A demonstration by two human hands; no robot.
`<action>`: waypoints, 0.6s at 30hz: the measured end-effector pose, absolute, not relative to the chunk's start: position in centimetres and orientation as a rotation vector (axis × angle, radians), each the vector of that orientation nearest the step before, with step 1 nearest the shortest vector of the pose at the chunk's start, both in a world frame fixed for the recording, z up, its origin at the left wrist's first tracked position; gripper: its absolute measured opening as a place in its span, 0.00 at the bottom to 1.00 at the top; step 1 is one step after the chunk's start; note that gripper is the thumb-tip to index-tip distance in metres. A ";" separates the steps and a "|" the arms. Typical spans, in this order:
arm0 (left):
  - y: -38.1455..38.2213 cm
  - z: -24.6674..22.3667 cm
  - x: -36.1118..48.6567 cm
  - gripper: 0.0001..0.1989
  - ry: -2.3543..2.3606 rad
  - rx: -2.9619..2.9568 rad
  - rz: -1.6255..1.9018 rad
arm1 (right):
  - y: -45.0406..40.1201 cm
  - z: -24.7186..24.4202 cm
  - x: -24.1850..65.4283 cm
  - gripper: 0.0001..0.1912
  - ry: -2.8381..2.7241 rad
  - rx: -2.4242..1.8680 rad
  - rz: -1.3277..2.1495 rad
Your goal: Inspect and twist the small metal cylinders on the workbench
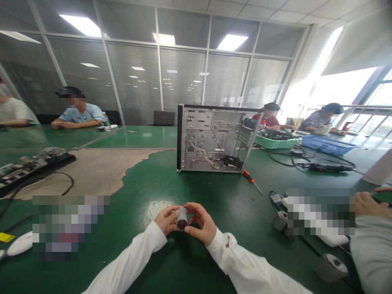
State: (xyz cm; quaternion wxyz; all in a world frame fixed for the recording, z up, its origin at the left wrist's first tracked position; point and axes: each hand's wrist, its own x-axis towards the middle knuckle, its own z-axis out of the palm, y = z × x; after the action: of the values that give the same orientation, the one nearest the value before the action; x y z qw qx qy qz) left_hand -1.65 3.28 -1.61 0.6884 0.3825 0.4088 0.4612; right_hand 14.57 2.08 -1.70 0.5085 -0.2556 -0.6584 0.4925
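Cylinder (183, 213), gray with a dark, reddish end facing the wearer, is held just above the green surface (147, 183), between the two hands. The left hand (167, 219) has its grip pinching the cylinder's left side; the right hand (201, 222) curls round the other side, its grip also pinching the cylinder between thumb and fingers. White sleeves cover both arms.

Beyond the hands stands an upright computer case (223, 122), open on the near side, with loose wires (199, 152) and a black fan (230, 161) inside. An orange-handled screwdriver (249, 177) lies by its lower right corner. To the right are two gray cans (328, 269), near a co-worker's hand (366, 205). Farther back, a green basket (275, 143) sits beside a blue basket (327, 145). At left, a circuit board (33, 163) lies on a bare brownish patch (101, 163). People sit along the far side.
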 end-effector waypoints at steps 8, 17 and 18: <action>3.2 -1.6 -1.3 0.18 0.956 0.940 0.978 | 2.6 -3.4 13.6 0.31 -1.093 -0.569 1.604; 3.3 -1.6 -1.4 0.15 0.914 0.924 0.966 | 3.3 -2.9 14.7 0.25 -0.758 -0.559 1.977; 3.4 -1.7 -1.5 0.15 0.898 0.917 0.961 | 3.4 -2.7 14.9 0.24 -0.745 -0.557 2.004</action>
State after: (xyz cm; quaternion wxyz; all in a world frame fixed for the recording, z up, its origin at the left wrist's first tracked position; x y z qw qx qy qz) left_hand -1.49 3.36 -1.67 0.6957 0.4109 0.4023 0.4306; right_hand 14.89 3.41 -2.74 0.4495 -0.2252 -0.3013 0.8102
